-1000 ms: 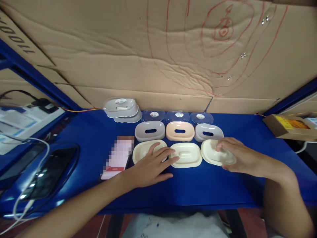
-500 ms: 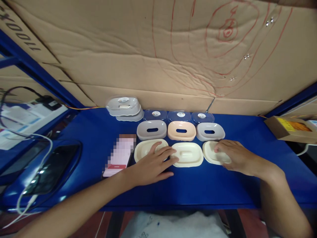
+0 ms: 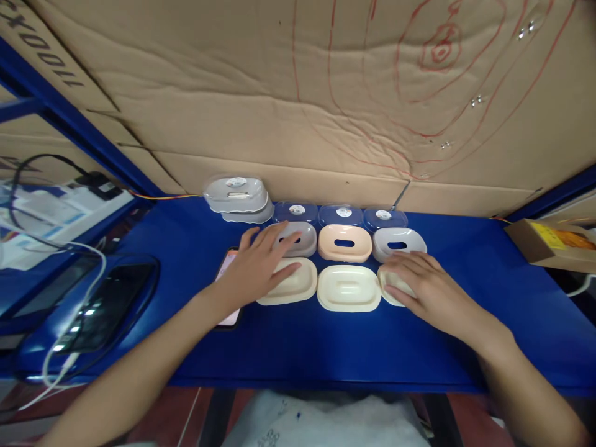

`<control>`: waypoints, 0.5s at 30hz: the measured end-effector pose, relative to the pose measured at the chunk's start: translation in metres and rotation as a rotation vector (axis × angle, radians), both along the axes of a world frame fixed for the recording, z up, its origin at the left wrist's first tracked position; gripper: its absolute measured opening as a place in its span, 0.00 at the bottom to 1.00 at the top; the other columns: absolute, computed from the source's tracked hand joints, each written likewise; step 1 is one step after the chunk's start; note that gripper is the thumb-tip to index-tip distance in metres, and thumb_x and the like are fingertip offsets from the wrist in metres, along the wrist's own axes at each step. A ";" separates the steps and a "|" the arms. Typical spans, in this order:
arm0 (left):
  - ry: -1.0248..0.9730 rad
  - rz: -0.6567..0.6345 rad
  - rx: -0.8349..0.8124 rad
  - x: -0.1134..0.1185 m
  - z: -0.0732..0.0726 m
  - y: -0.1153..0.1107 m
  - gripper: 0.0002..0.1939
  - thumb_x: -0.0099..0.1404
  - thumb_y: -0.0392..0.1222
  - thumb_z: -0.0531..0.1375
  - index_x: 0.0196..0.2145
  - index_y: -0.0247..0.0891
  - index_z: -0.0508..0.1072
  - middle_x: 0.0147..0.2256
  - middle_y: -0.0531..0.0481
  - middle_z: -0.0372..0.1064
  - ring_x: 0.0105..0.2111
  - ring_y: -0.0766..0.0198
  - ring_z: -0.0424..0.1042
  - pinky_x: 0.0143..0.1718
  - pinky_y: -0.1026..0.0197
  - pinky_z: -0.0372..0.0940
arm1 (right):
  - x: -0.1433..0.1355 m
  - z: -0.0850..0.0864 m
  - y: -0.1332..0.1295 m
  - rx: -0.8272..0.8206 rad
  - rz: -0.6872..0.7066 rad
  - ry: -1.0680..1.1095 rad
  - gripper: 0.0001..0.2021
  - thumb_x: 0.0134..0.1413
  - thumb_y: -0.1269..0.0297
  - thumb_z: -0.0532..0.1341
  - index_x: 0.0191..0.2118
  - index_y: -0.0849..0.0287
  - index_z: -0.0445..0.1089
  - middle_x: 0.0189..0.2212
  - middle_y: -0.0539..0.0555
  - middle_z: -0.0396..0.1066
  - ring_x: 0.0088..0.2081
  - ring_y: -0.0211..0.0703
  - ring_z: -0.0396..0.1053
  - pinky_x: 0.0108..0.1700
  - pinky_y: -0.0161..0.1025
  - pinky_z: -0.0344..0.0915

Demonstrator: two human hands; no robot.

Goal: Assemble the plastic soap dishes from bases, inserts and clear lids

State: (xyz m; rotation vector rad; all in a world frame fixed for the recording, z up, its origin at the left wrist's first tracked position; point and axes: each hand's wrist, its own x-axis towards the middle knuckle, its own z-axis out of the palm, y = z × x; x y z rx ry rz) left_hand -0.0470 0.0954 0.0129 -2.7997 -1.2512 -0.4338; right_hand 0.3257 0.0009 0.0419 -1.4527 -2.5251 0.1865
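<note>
We note the left hand [image 3: 251, 266], fingers spread, over the left cream dish [image 3: 299, 284] and the grey frame [image 3: 306, 239] behind it. The middle cream dish [image 3: 349, 290] lies next. The right hand [image 3: 426, 282] partly covers the right cream dish [image 3: 400, 282], fingers together, thumb apart; grip we cannot tell.

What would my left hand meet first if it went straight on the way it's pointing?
Likely the grey cover left of the peach one; the fingers overlap it in view, though whether they touch is unclear.
</note>
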 end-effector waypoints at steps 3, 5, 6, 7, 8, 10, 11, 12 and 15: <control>0.030 0.068 -0.047 -0.008 -0.003 0.013 0.30 0.79 0.57 0.51 0.70 0.39 0.62 0.73 0.28 0.54 0.73 0.38 0.56 0.69 0.31 0.49 | -0.023 -0.009 -0.004 0.074 0.135 0.048 0.21 0.74 0.57 0.58 0.67 0.50 0.66 0.70 0.59 0.66 0.71 0.60 0.62 0.71 0.66 0.60; 0.036 0.064 -0.105 -0.012 -0.006 0.018 0.29 0.79 0.57 0.52 0.70 0.41 0.62 0.73 0.29 0.54 0.73 0.38 0.56 0.69 0.31 0.49 | -0.036 -0.017 -0.010 0.058 0.232 0.064 0.24 0.74 0.58 0.59 0.71 0.49 0.61 0.73 0.57 0.61 0.74 0.56 0.58 0.72 0.64 0.59; 0.036 0.060 -0.126 -0.013 -0.007 0.020 0.29 0.79 0.57 0.52 0.70 0.43 0.62 0.74 0.31 0.53 0.73 0.39 0.56 0.70 0.31 0.49 | -0.042 -0.022 -0.012 0.039 0.270 0.063 0.26 0.74 0.59 0.59 0.73 0.48 0.58 0.74 0.56 0.59 0.74 0.55 0.57 0.73 0.64 0.58; 0.034 0.057 -0.142 -0.015 -0.008 0.022 0.29 0.79 0.57 0.53 0.71 0.44 0.61 0.74 0.32 0.52 0.73 0.39 0.56 0.70 0.31 0.49 | -0.046 -0.026 -0.013 0.018 0.302 0.059 0.28 0.74 0.59 0.59 0.74 0.48 0.55 0.74 0.56 0.58 0.75 0.54 0.56 0.74 0.64 0.57; 0.031 0.057 -0.156 -0.016 -0.009 0.024 0.29 0.79 0.57 0.53 0.71 0.45 0.61 0.75 0.32 0.51 0.73 0.40 0.56 0.70 0.31 0.49 | -0.049 -0.030 -0.014 -0.002 0.324 0.054 0.30 0.74 0.59 0.59 0.76 0.47 0.53 0.75 0.56 0.56 0.75 0.54 0.55 0.74 0.64 0.56; 0.020 0.067 -0.183 -0.018 -0.010 0.028 0.30 0.78 0.57 0.55 0.72 0.46 0.60 0.76 0.32 0.47 0.74 0.39 0.52 0.69 0.31 0.48 | -0.053 -0.038 -0.012 -0.039 0.351 0.042 0.32 0.74 0.60 0.59 0.77 0.47 0.49 0.76 0.56 0.54 0.75 0.53 0.54 0.75 0.65 0.54; 0.013 0.076 -0.203 -0.019 -0.010 0.030 0.31 0.78 0.57 0.56 0.72 0.46 0.60 0.76 0.32 0.46 0.75 0.38 0.50 0.69 0.30 0.48 | -0.053 -0.042 -0.010 -0.054 0.358 0.038 0.33 0.74 0.60 0.60 0.77 0.47 0.48 0.76 0.56 0.54 0.76 0.53 0.54 0.75 0.65 0.53; 0.006 0.082 -0.228 -0.019 -0.010 0.032 0.31 0.77 0.57 0.56 0.72 0.47 0.59 0.76 0.32 0.45 0.75 0.38 0.49 0.69 0.30 0.48 | -0.052 -0.045 -0.007 -0.066 0.361 0.036 0.32 0.74 0.60 0.60 0.77 0.47 0.49 0.76 0.57 0.54 0.76 0.53 0.53 0.75 0.65 0.52; -0.036 0.079 -0.289 -0.020 -0.009 0.035 0.32 0.76 0.57 0.58 0.72 0.48 0.59 0.75 0.33 0.49 0.74 0.38 0.51 0.70 0.29 0.45 | -0.048 -0.052 0.000 -0.084 0.346 0.032 0.30 0.74 0.58 0.60 0.76 0.48 0.53 0.75 0.58 0.54 0.76 0.55 0.53 0.75 0.66 0.53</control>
